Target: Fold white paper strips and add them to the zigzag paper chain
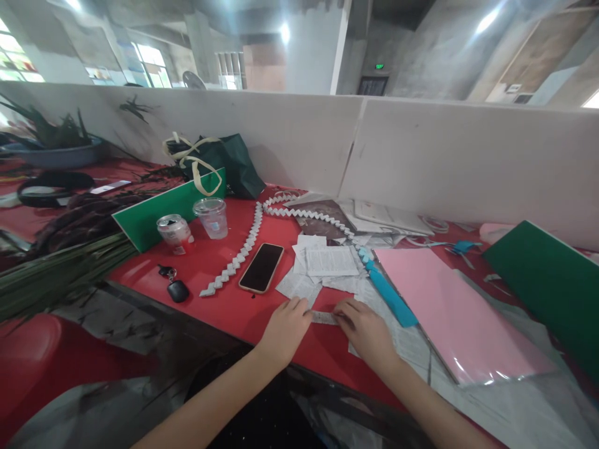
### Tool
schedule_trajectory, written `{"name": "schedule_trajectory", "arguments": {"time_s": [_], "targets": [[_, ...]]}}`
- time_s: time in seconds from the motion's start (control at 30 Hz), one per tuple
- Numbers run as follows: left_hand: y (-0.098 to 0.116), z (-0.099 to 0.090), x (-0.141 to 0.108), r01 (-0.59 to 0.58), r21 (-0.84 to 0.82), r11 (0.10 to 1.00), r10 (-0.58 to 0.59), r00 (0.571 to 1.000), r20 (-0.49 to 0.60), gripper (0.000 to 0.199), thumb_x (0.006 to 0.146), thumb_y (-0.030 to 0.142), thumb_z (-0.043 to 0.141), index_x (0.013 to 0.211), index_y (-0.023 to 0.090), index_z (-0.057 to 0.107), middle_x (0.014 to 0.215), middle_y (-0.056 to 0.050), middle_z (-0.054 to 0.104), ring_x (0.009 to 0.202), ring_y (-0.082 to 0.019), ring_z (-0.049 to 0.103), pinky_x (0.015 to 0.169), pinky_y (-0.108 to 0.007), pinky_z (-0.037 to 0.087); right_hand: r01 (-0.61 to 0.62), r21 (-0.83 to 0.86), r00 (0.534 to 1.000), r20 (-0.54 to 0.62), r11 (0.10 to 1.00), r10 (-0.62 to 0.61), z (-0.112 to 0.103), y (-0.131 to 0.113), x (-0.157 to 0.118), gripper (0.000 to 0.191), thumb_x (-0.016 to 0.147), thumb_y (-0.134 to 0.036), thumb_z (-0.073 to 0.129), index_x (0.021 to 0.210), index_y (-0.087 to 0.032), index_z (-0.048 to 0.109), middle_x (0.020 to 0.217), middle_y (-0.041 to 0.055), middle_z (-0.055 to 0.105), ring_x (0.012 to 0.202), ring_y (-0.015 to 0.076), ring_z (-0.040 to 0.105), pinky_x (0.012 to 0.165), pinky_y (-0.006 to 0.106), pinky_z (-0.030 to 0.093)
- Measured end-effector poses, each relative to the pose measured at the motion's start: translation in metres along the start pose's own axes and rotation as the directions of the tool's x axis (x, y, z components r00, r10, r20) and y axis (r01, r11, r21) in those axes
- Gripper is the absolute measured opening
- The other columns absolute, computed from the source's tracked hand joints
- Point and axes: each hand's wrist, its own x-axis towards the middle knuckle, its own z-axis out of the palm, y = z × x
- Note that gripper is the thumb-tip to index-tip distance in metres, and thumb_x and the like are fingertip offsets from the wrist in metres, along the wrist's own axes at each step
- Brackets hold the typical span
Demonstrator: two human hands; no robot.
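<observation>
Between my hands, close to the table's front edge, lies a narrow folded strip of printed paper (pixel 323 318). My left hand (pixel 286 327) has its fingers closed at the strip's left end. At the right end, my right hand (pixel 367 327) pinches it between thumb and fingers. Just beyond the hands is a pile of printed paper slips (pixel 331 262). A long zigzag chain of folded paper (pixel 238 255) curves back over the table, and its right-hand end turns blue (pixel 390 296).
A phone (pixel 262 268), car key (pixel 178 290), drink can (pixel 175 234) and plastic cup (pixel 211 218) stand or lie to the left. On the right are a pink folder (pixel 461 312) and a green board (pixel 545 290). A dark green bag (pixel 238 165) leans against the white partition (pixel 294 137).
</observation>
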Motion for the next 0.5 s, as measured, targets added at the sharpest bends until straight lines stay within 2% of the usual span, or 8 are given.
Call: {"name": "schedule_trajectory", "arguments": {"time_s": [0.1, 0.2, 0.3, 0.43, 0.5], "targets": [[0.007, 0.003, -0.001, -0.033, 0.033, 0.999, 0.033, 0.999, 0.015, 0.024, 0.085, 0.006, 0.041, 0.095, 0.014, 0.061, 0.094, -0.009, 0.056, 0.093, -0.023, 0.051, 0.074, -0.033, 0.048, 0.014, -0.016, 1.0, -0.007, 1.0, -0.014, 0.001, 0.002, -0.001, 0.016, 0.086, -0.015, 0.047, 0.084, -0.023, 0.061, 0.086, 0.0017, 0.063, 0.081, 0.0167, 0.059, 0.071, 0.028, 0.045], [0.016, 0.006, -0.006, 0.002, 0.033, 0.999, -0.003, 1.0, 0.03, 0.03, 0.082, 0.005, 0.042, 0.105, 0.011, 0.06, 0.102, -0.012, 0.056, 0.096, -0.025, 0.05, 0.076, -0.034, 0.048, 0.047, -0.049, 0.999, -0.017, 0.998, -0.048, 0.001, 0.003, -0.001, 0.017, 0.087, -0.014, 0.047, 0.087, -0.022, 0.061, 0.09, 0.0026, 0.062, 0.085, 0.0177, 0.057, 0.075, 0.03, 0.045], [0.025, 0.01, -0.013, 0.05, 0.031, 0.998, -0.05, 0.999, -0.007, 0.041, 0.079, 0.007, 0.043, 0.119, 0.005, 0.054, 0.112, -0.015, 0.054, 0.1, -0.028, 0.048, 0.081, -0.038, 0.047, 0.119, -0.106, 0.992, -0.023, 0.987, -0.122, 0.001, 0.0, -0.001, 0.024, 0.086, -0.01, 0.045, 0.095, -0.023, 0.063, 0.095, 0.0044, 0.06, 0.088, 0.0192, 0.055, 0.08, 0.033, 0.045], [0.03, 0.01, -0.02, 0.091, -0.016, 0.996, -0.092, 0.995, -0.05, 0.045, 0.081, 0.009, 0.04, 0.124, 0.004, 0.051, 0.118, -0.014, 0.053, 0.106, -0.029, 0.046, 0.09, -0.041, 0.044, 0.205, -0.149, 0.979, 0.04, 0.967, -0.201, 0.01, -0.019, -0.006, 0.044, 0.08, 0.001, 0.043, 0.111, -0.024, 0.06, 0.097, 0.0045, 0.062, 0.089, 0.0192, 0.055, 0.08, 0.032, 0.045], [0.03, 0.008, -0.022, 0.097, -0.056, 0.994, -0.1, 0.994, -0.051, 0.044, 0.082, 0.011, 0.04, 0.123, 0.007, 0.052, 0.12, -0.014, 0.053, 0.108, -0.028, 0.046, 0.091, -0.04, 0.043, 0.175, -0.169, 0.985, 0.028, 0.97, -0.173, 0.018, -0.033, -0.012, 0.048, 0.077, 0.002, 0.043, 0.115, -0.021, 0.059, 0.104, 0.0055, 0.062, 0.094, 0.0195, 0.055, 0.086, 0.033, 0.044]]}}
